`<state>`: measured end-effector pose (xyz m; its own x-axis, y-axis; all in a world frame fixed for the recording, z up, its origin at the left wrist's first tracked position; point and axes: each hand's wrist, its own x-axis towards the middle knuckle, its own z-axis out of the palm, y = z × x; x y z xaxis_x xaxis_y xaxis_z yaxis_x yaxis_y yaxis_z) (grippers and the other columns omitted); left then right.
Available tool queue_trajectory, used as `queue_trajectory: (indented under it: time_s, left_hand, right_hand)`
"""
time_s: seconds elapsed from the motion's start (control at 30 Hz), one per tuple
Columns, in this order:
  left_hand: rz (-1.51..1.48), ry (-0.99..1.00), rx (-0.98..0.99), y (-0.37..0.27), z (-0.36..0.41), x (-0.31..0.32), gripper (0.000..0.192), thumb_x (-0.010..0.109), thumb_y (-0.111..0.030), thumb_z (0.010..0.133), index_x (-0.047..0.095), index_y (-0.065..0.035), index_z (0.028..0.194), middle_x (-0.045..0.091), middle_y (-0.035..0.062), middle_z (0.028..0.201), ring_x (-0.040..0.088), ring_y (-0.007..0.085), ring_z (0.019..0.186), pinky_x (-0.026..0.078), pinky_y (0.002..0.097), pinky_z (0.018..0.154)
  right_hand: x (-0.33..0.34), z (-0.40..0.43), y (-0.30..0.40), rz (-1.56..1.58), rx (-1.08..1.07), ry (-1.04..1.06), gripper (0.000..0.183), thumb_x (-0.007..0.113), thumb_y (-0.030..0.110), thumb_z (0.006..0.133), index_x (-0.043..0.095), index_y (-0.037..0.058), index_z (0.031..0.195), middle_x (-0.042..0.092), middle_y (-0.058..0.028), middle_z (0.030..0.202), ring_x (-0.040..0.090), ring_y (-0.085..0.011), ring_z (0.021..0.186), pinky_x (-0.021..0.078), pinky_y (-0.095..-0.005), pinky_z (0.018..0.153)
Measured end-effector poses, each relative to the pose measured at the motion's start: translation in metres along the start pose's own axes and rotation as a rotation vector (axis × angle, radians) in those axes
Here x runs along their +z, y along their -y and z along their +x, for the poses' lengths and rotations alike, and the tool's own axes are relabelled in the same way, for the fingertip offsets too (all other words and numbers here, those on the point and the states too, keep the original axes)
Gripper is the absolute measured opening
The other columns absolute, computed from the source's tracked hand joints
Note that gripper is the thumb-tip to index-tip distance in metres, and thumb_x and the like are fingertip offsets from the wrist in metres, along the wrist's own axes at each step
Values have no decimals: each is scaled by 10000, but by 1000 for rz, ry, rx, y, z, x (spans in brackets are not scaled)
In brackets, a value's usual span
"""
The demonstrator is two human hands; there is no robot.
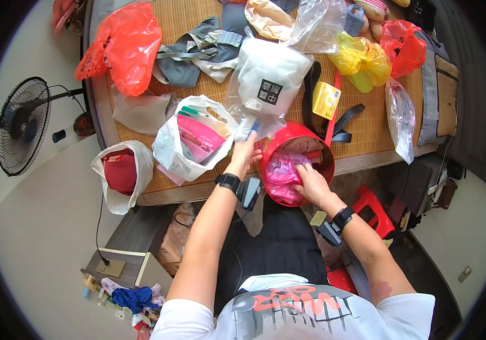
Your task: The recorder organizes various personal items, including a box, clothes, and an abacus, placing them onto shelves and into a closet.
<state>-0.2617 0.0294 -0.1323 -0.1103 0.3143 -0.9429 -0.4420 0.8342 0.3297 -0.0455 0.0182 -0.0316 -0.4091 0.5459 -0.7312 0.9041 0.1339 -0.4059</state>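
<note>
A red bucket (332,160) leans at the edge of the mat-topped bed or table, its mouth towards me. My right hand (314,185) reaches into it, with fingers curled on a crumpled pink plastic bag (283,176). Left of the bucket, my left hand (243,158) has its fingertips on a small clear-and-blue item (246,128); its thumb side is partly hidden. Just beyond lies a clear plastic bag with a white bundle (268,63), bearing printed writing. A white plastic bag (166,140) beside my left hand holds a pink bath-towel package (196,135).
At the left edge stands a white bag (144,163) with dark red cloth. Red (134,46) and yellow (362,61) plastic bags, grey garments (187,63), a yellow box (326,100) and black straps (349,119) lie around. A fan (24,125) stands left, a red stool (375,210) below right.
</note>
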Motion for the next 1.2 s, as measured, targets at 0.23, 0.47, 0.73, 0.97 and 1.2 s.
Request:
queue_trajectory:
  time_s: [0.23, 0.47, 0.73, 0.97, 1.2]
  left_hand:
    - [-330, 19, -165, -7, 37, 9, 296, 665, -276, 782, 531, -68, 944, 535, 69, 824, 531, 170, 691, 502, 283, 627]
    - [-523, 315, 431, -84, -55, 36, 71, 513, -27, 792, 529, -81, 834, 570, 44, 824, 563, 166, 756, 462, 366, 796]
    - [-427, 407, 618, -140, -132, 39, 270, 358, 76, 730, 476, -11, 957, 534, 65, 712, 568, 208, 679, 396, 500, 946]
    - [-226, 717, 314, -92, -200, 30, 261, 393, 34, 730, 501, -18, 962, 512, 48, 634, 519, 141, 528, 495, 275, 515]
    - [13, 1142, 66, -76, -266, 46, 253, 381, 42, 715, 531, -1, 914, 522, 21, 648, 514, 96, 538, 471, 296, 808]
  right_hand:
    - [-38, -22, 11, 226, -145, -101, 303, 640, 148, 658, 499, -1, 881, 533, -205, 892, 539, -381, 872, 452, -416, 761]
    - [-158, -103, -10, 759, 267, -384, 249, 562, 68, 696, 563, -9, 933, 559, -5, 690, 500, -77, 583, 430, -239, 535]
    - [-170, -38, -160, 707, 307, -643, 174, 537, 147, 730, 562, 3, 825, 561, -35, 662, 525, -113, 547, 427, -257, 509]
    - [-105, 17, -226, 240, 445, -783, 552, 669, 324, 720, 504, -10, 1127, 614, -152, 881, 606, -230, 806, 479, -332, 740]
    - [-92, -59, -63, 1178, -127, -326, 630, 612, 249, 832, 288, 47, 1333, 423, -119, 1259, 426, -193, 1150, 389, -316, 923]
